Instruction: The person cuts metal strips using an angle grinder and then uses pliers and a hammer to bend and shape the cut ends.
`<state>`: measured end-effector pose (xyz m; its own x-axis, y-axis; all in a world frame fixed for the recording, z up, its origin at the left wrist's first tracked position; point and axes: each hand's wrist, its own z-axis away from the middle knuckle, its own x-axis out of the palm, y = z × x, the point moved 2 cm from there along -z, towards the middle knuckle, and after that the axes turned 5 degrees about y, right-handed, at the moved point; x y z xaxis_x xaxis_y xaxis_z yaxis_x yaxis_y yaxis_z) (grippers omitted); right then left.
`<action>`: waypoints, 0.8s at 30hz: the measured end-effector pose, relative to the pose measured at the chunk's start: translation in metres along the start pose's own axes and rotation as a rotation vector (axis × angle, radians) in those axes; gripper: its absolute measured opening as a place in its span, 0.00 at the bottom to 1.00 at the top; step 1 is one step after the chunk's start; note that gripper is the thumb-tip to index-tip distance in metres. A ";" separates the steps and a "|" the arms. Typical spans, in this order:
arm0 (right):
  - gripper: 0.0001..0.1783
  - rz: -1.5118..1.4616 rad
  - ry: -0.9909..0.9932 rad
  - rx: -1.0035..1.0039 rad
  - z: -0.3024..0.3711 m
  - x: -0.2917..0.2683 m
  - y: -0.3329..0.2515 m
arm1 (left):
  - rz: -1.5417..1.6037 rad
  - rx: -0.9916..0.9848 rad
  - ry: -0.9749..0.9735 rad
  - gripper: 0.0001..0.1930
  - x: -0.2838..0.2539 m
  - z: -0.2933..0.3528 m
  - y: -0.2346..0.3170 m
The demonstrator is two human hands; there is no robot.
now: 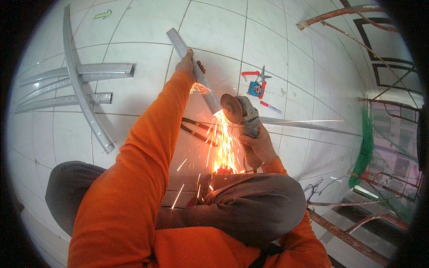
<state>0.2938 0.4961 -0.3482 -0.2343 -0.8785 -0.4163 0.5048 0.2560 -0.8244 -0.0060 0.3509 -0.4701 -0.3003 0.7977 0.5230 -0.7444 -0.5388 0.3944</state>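
Note:
My left hand [190,64] is wrapped round a short grey metal channel [208,94], which slants from far left toward the middle. In my right hand [261,145] is an angle grinder [248,117], its thin round disc [231,108] at the near end of the channel. A bright stream of orange sparks [225,145] pours from that end toward my crossed legs. A smaller spray glows beside the channel near my left wrist. Beneath the sparks lie the dark-orange handles of a tool [196,130]; its head is hidden.
Several metal channels [103,71] lie crossed at the left. Red-handled snips [263,78], a blue tape measure [255,89] and a marker [270,106] rest on the tiles beyond the grinder. A long strip [308,126] runs right, toward rusty scaffold tubes [348,236] and green netting [365,152].

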 end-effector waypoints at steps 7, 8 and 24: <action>0.33 0.004 -0.027 -0.003 -0.003 0.002 0.003 | -0.015 0.019 0.080 0.24 -0.001 0.005 -0.001; 0.33 0.004 -0.028 -0.004 -0.002 0.002 0.004 | -0.011 0.013 0.048 0.25 -0.003 0.004 0.000; 0.40 -0.088 0.041 0.105 0.025 -0.017 0.007 | 0.102 0.033 0.084 0.32 -0.006 0.003 -0.002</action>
<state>0.3222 0.5024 -0.3373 -0.3140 -0.8780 -0.3613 0.5643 0.1334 -0.8147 -0.0009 0.3466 -0.4720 -0.4234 0.7573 0.4972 -0.6880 -0.6259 0.3674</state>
